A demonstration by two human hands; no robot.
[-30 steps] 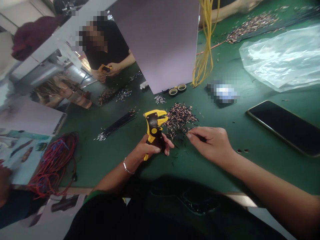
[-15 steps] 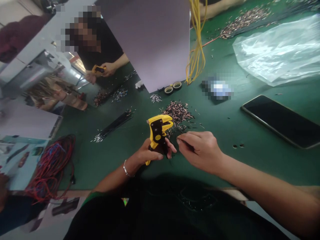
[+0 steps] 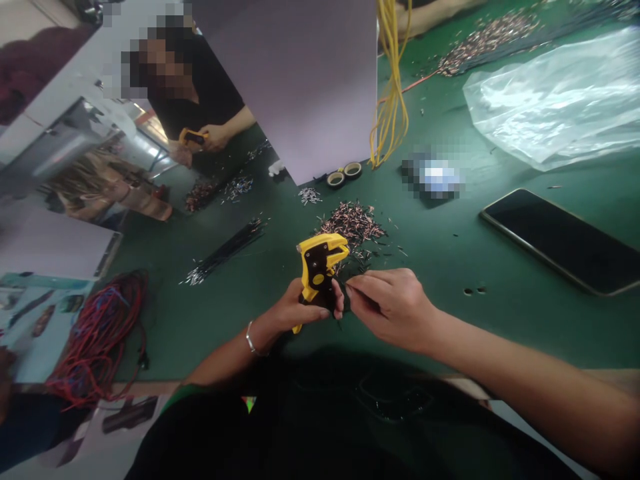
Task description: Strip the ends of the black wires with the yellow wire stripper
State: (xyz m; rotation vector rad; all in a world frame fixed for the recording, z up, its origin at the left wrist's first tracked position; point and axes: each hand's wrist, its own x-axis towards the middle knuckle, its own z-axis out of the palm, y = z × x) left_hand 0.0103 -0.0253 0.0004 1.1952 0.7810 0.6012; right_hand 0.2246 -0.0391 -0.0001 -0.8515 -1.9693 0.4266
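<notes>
My left hand [image 3: 305, 308] is wrapped round the dark handles of a yellow and black wire stripper [image 3: 316, 263], its jaws pointing right. Close by on the right, my right hand [image 3: 393, 303] is pinched, fingertips near the tool's handle; what it holds is too small and dark to make out. Behind the tool lies a heap of short copper and black wire pieces [image 3: 356, 223]. A bundle of black wires with bare silvery ends [image 3: 225, 252] rests to the left of the tool.
A phone [image 3: 565, 241] and a clear plastic bag [image 3: 555, 100] lie at right. Two tape rolls [image 3: 336, 179] sit beside a pale panel [image 3: 320, 87] and hanging yellow wires [image 3: 393, 93]. Red wire coils [image 3: 105, 340] lie at left. Across the table, a person holds a yellow tool [image 3: 193, 139].
The fingers of my left hand have drawn in round the handles. My right hand has shifted slightly left, closer to the tool.
</notes>
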